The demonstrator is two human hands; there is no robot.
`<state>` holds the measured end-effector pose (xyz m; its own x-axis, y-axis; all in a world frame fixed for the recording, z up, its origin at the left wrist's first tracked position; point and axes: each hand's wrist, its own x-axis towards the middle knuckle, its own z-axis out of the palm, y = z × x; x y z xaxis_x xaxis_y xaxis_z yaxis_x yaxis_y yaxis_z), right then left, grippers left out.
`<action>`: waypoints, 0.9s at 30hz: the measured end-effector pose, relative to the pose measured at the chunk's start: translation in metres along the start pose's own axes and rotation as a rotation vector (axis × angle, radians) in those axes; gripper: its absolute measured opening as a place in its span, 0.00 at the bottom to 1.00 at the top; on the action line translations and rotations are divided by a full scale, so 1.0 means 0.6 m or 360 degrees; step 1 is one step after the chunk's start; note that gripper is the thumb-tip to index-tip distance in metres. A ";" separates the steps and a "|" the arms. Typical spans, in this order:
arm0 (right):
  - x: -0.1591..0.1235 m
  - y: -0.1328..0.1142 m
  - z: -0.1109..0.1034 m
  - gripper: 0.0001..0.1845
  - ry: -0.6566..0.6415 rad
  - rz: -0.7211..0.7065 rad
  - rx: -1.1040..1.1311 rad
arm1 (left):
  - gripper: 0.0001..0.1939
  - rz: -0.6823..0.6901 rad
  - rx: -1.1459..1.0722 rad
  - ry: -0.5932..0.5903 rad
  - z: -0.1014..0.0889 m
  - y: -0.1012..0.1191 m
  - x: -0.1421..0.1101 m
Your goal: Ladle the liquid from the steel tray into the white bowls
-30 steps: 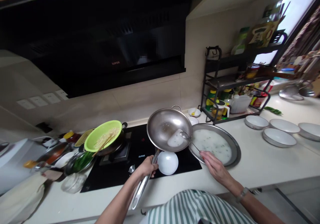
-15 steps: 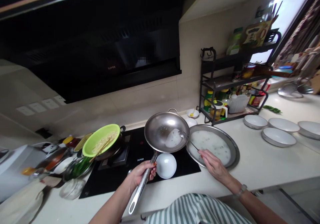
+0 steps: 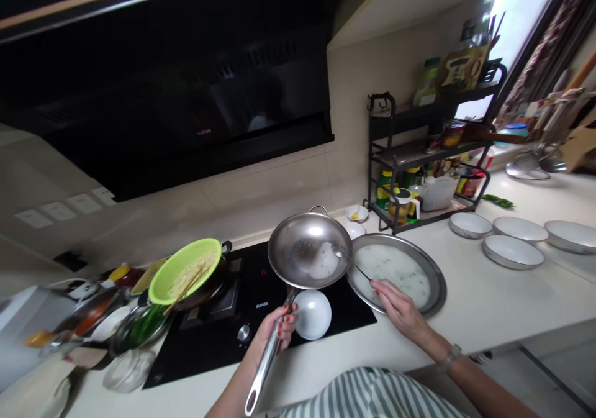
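My left hand point(image 3: 279, 329) is wrapped around the long handle of a steel wok point(image 3: 292, 244), which is tilted over the cooktop with its right edge over a wide metal basin point(image 3: 436, 281). Some whitish liquid point(image 3: 322, 261) lies low in the wok, on its right side. Between its fingers my right hand point(image 3: 398, 304) grips the thin handle of a metal spoon point(image 3: 342, 252), whose bowl is in the wok. Milky liquid with green bits point(image 3: 395, 272) fills the basin. Below the wok sits a white bowl point(image 3: 313, 314) on the cooktop's front part.
A lime-green colander point(image 3: 161, 284) with pale strips and chopsticks rests on a dark pan at left. A black rack point(image 3: 393, 157) of bottles stands behind the basin. Several shallow white dishes point(image 3: 513, 251) are on the right counter. A glass jar point(image 3: 128, 371) stands at front left.
The wok has shifted slightly left and down in view, with the whitish liquid spread lower in it. The spoon stays in the wok, its handle at a similar slant. Both hands keep their holds.
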<state>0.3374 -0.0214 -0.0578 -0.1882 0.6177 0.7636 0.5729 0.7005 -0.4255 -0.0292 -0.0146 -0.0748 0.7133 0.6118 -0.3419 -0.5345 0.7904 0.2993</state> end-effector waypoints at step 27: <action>0.047 -0.011 -0.014 0.14 0.0055 0.0288 0.0140 | 0.09 0.0439 0.0032 -0.0080 0.017 -0.081 0.019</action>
<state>0.3351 -0.0112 -0.0293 -0.0600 0.7246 0.6865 0.5228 0.6087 -0.5968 0.0098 -0.0462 -0.0843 0.5640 0.8011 -0.2005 -0.7027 0.5931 0.3929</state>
